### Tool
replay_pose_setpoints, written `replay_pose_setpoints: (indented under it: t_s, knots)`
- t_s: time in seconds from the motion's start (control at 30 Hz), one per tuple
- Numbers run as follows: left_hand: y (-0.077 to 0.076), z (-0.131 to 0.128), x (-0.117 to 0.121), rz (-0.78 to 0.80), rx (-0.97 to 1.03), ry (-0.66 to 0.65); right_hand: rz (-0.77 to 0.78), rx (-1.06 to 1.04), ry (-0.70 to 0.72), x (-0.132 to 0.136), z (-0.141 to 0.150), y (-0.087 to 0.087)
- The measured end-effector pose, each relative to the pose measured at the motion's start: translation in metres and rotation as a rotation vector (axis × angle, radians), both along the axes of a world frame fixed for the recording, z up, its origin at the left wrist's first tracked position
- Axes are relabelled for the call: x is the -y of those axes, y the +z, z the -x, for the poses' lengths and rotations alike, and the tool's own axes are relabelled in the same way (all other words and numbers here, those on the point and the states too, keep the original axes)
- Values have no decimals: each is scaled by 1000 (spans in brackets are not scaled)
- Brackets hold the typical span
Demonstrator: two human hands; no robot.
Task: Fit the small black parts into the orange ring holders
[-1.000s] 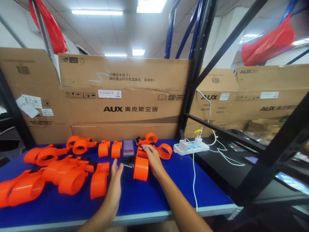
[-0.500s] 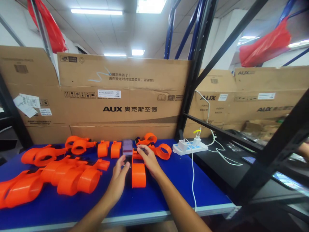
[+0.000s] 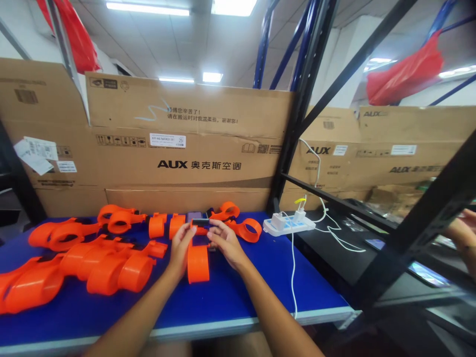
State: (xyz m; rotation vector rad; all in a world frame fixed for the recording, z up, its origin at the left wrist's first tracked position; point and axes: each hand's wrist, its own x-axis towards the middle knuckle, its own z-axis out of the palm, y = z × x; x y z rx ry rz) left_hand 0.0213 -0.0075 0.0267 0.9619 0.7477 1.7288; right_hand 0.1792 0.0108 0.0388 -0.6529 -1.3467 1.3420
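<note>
Between my hands stands an orange plastic tape dispenser [image 3: 198, 264], its wide ring towards me and a dark strip [image 3: 201, 222] across its top. My left hand [image 3: 180, 248] is closed on the dispenser's upper left side. From the right, my right hand [image 3: 227, 243] pinches near the end of the dark strip; a small dark piece sticks out below its fingers. Directly behind is a grey-purple box-like object [image 3: 195, 215], mostly hidden. Similar orange dispensers [image 3: 137, 272] lie in rows to the left, and another ring [image 3: 249, 230] lies to the right.
A white power strip [image 3: 288, 224] with plugs and cables sits at the right of the blue table [image 3: 260, 277]. Behind it stands a cardboard panel [image 3: 193, 111]. A black rack post [image 3: 297, 114] rises on the right. Another person's hand [image 3: 463, 233] shows at the far right edge.
The dispenser in my hands has shifted left and slightly up. My left hand has moved up onto it and closed. Its dark strip now faces me, hiding most of the box-like object.
</note>
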Motion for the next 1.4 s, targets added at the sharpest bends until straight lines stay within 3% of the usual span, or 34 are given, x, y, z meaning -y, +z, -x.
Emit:
replay_pose_setpoints:
  t_s: [0.17, 0.37, 0.6, 1.4]
  knots:
    - [-4, 1, -3, -11, 23, 37, -1, 87, -57, -3, 2, -5]
    - [-10, -2, -7, -54, -14, -6, -166, 244, -164, 0, 6, -10]
    - [-13, 0, -10, 19, -28, -42, -190, 321, -241, 6, 6, -9]
    - [-11, 1, -8, 28, -37, -46, -401, 557, -445, 3, 7, -10]
